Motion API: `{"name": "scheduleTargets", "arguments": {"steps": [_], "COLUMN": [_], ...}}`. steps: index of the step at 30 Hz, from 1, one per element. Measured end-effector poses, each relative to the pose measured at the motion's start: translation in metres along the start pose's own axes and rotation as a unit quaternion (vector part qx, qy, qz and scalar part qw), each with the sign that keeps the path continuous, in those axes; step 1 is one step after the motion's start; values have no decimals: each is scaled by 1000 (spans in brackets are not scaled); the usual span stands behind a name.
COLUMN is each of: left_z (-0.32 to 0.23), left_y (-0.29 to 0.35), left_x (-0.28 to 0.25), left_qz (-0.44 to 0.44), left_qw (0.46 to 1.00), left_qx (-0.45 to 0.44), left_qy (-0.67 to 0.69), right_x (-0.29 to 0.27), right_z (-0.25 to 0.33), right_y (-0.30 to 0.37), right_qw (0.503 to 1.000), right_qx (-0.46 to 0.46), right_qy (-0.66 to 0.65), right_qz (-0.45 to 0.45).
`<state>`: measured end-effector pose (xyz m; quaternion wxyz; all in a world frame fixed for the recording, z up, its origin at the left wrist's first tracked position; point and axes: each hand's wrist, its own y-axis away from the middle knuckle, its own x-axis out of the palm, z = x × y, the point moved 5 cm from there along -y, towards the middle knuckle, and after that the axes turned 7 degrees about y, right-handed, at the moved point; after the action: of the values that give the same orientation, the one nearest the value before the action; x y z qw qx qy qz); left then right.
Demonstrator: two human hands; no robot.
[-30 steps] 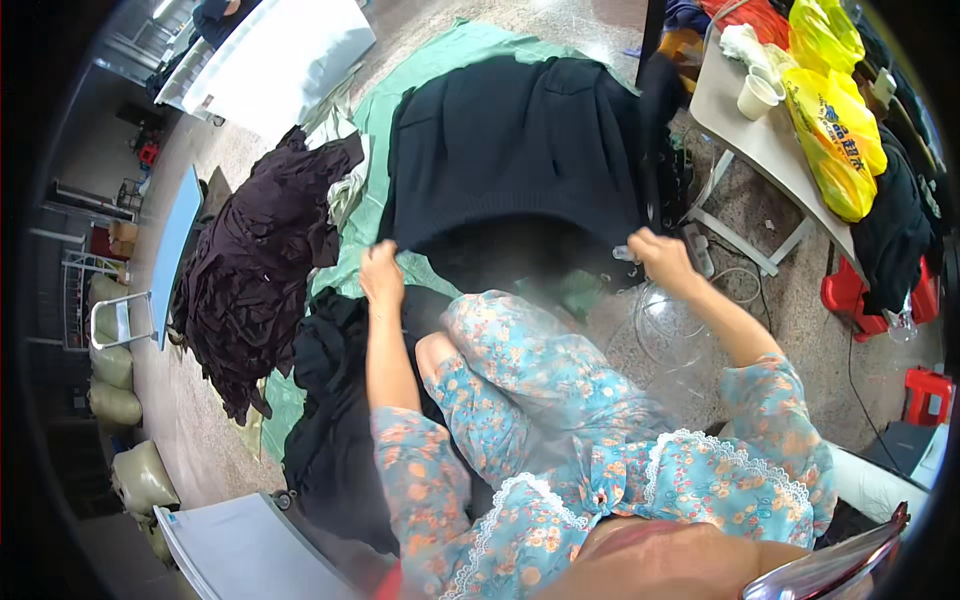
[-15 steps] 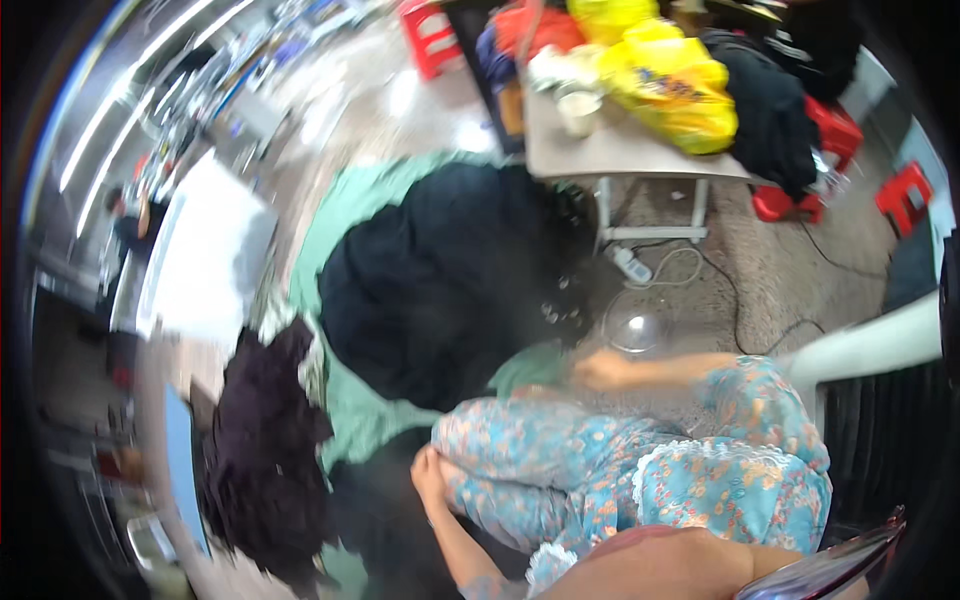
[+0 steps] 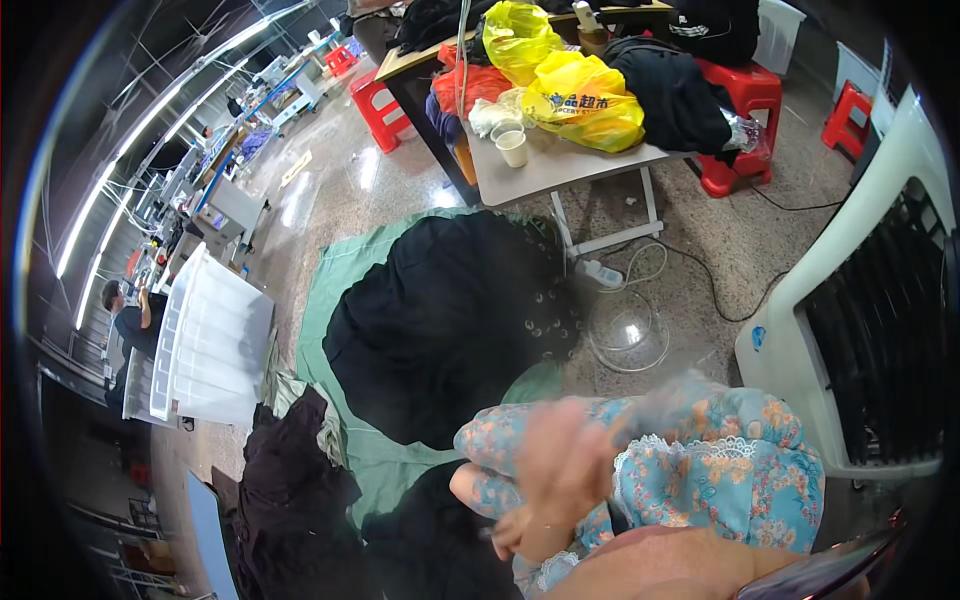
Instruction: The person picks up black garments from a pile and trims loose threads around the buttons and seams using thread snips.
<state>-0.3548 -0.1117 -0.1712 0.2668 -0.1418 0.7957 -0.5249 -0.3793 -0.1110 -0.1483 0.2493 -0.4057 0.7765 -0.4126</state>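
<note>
My right hand (image 3: 565,455) is smeared by motion above my lap, so its fingers do not read clearly. Lower and to the left, my left hand (image 3: 510,531) has curled fingers beside my knee; whatever they hold is hidden or too small to name. Both hands are over my blue floral trousers (image 3: 715,480). In front of my knees a big heap of black cloth (image 3: 420,320) lies on a green sheet (image 3: 320,330), with small shiny round spots along its right side. More black cloth (image 3: 430,545) is below my left hand.
Dark brownish cloth (image 3: 290,500) is piled at the left, near white plastic bins (image 3: 215,340). A folding table (image 3: 560,178) bears yellow bags (image 3: 585,100) and a paper cup (image 3: 511,149). A cable (image 3: 715,270) crosses the floor towards a pale chair (image 3: 800,330). A person (image 3: 135,320) is at far left.
My right hand has come in from the right, across my lap. The left hand has left my knee and moved right, with its fingers curled. The view has shifted.
</note>
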Motion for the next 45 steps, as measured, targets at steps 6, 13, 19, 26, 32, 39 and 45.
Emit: {"name": "scheduleTargets", "arguments": {"steps": [6, 13, 19, 26, 32, 39, 45], "left_z": [-12, -8, 3, 14, 19, -32, -110], "left_y": [12, 25, 27, 5, 17, 85, 178], "left_x": [75, 106, 120, 132, 129, 65, -4], "left_qz": [89, 76, 60, 38, 5, -65, -203], "left_qw": [979, 949, 953, 969, 978, 927, 758], "left_qx": [-89, -230, -247, -219, -207, -294, -472], "left_qy": [163, 203, 165, 107, 15, -221, -403], "right_x": [34, 21, 31, 33, 34, 74, 136], "right_z": [28, 93, 110, 109, 108, 167, 189], "right_y": [74, 166, 191, 200, 215, 200, 193], "right_qw": [821, -31, -83, -183, -284, -181, -137], "right_qx": [25, 14, -106, -275, -423, -333, -73], "right_qy": [-499, -866, -840, -785, -695, -692, -752], "right_qz": [276, 498, 525, 524, 507, 614, 641]}}
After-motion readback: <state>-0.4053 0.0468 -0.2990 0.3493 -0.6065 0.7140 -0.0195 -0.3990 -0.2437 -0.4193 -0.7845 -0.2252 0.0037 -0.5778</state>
